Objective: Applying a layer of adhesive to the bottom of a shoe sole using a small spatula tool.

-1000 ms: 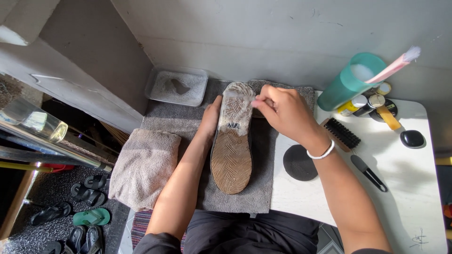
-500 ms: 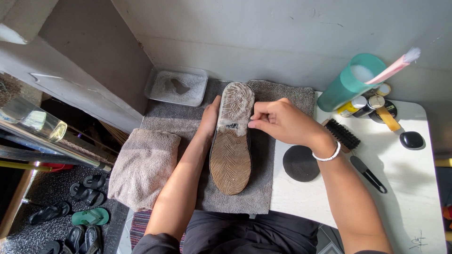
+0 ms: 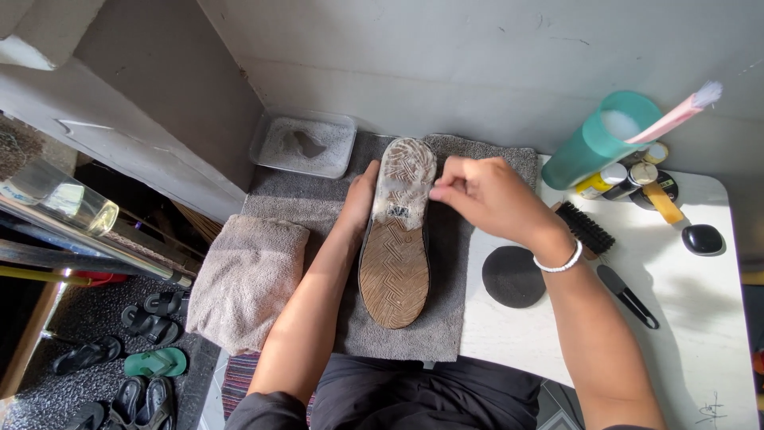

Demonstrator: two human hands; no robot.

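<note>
The fingers of the right hand (image 3: 485, 195) were bunched together at the right edge of the shoe (image 3: 398, 231), as if pinching something small against the foamy forefoot of the sole; what they held, if anything, could not be told. The left hand (image 3: 360, 199) lay flat along the shoe's opposite edge, fingers together and pressed to its side, steadying rather than gripping it. The shoe lay sole-up between the two hands on a grey towel (image 3: 446, 318), its long axis running away from the person, toe towards the wall and heel nearest the body. Judged risks: with only one flat hand bracing it, sideways pressure from the right fingers could roll or skid the upturned shoe on the towel; foam could spread off the sole into the cloth. Beyond the right wrist, a black brush (image 3: 587, 227), a round black pad (image 3: 513, 276) and a teal cup (image 3: 601, 139) stood close enough that a swinging elbow might upset them. Beyond the left fingertips sat a clear tray (image 3: 267, 143).
</note>
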